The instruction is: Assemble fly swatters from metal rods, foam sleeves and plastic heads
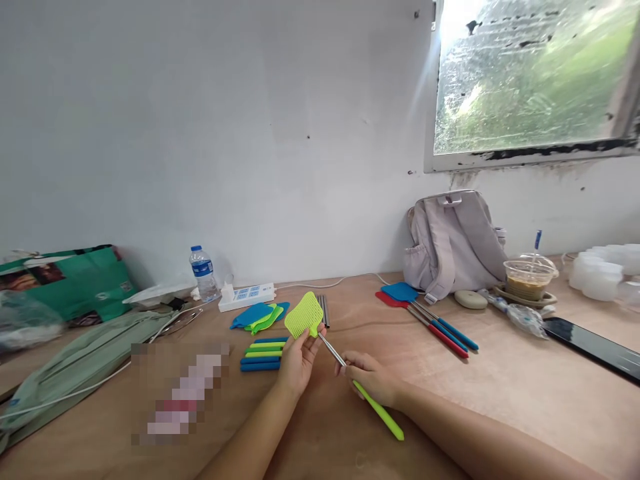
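A yellow-green fly swatter (381, 411) with a metal rod is held above the table in both hands. My left hand (299, 360) pinches it where the mesh head meets the rod. Further down, my right hand (367, 373) is wrapped round the rod near the handle. Left of my left hand lies a row of blue and green handles (263, 355). Behind them is a small pile of loose swatter heads (255, 316), blue and yellow-green. Several metal rods (326, 312) lie just behind the held head. To the right, blue and red swatters (440, 328) rest on the table.
A white power strip (247, 297) and a water bottle (203, 275) stand near the wall. At the right are a backpack (450, 243), an iced drink cup (526, 280), a phone (595, 347) and white containers (603, 277). Green cloth (85, 363) and a green bag (95, 283) lie left.
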Action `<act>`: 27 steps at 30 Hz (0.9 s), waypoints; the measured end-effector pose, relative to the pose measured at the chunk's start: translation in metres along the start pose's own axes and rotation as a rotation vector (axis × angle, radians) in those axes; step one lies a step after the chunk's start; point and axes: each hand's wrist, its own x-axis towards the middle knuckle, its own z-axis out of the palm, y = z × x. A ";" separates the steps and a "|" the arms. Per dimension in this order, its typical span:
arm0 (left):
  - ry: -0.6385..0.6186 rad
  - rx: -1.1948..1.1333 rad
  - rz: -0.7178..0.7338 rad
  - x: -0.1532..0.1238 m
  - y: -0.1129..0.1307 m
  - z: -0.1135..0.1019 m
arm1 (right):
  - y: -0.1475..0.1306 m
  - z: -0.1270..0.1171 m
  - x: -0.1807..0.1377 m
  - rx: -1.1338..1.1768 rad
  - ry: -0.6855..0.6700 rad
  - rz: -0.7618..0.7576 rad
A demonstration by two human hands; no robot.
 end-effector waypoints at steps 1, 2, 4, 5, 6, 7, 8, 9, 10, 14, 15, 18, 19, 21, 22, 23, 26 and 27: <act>-0.006 0.001 -0.001 0.000 0.000 0.000 | 0.000 0.000 0.000 -0.001 0.002 -0.004; -0.015 0.001 -0.002 0.000 0.000 0.000 | 0.000 0.000 0.001 -0.002 0.002 -0.004; -0.037 -0.005 0.003 -0.001 0.001 0.001 | -0.001 0.001 0.001 -0.001 0.003 0.001; -0.047 -0.009 0.009 -0.001 0.001 0.002 | -0.002 0.001 0.001 0.002 0.006 0.004; -0.053 -0.012 0.013 -0.001 0.001 0.002 | -0.002 0.001 0.001 0.005 0.008 0.008; -0.056 -0.014 0.016 -0.001 0.001 0.003 | -0.003 0.002 0.000 0.005 0.009 0.012; -0.054 -0.018 0.022 -0.001 0.001 0.003 | -0.003 0.002 0.000 0.000 0.008 0.016; -0.051 -0.024 0.031 -0.001 0.001 0.003 | -0.004 0.002 -0.001 -0.009 0.006 0.020; -0.046 -0.031 0.039 0.000 0.000 0.002 | -0.004 0.002 -0.001 -0.019 0.007 0.022; -0.039 -0.041 0.036 0.001 -0.002 0.000 | -0.004 0.004 -0.002 -0.019 0.022 0.023; -0.041 -0.039 0.029 0.001 -0.003 0.000 | -0.004 0.004 -0.002 -0.014 0.026 0.023; -0.048 -0.027 0.027 0.000 -0.003 0.000 | -0.003 0.005 -0.001 -0.008 0.033 0.016; -0.049 -0.018 0.029 -0.001 -0.003 0.001 | -0.002 0.005 -0.001 -0.007 0.033 0.012; -0.056 0.013 0.030 -0.001 -0.002 0.002 | 0.000 0.005 -0.001 -0.001 0.026 0.015; -0.063 0.035 0.031 -0.001 -0.002 0.002 | 0.001 0.005 -0.001 0.002 0.020 0.020; -0.070 0.063 0.031 -0.001 -0.001 0.002 | 0.002 0.005 -0.001 0.004 0.014 0.024; -0.073 0.159 0.013 0.001 0.002 -0.001 | 0.004 0.004 -0.002 0.001 -0.008 0.019; -0.069 0.189 0.005 0.002 0.004 -0.002 | 0.005 0.003 -0.002 -0.001 -0.014 0.017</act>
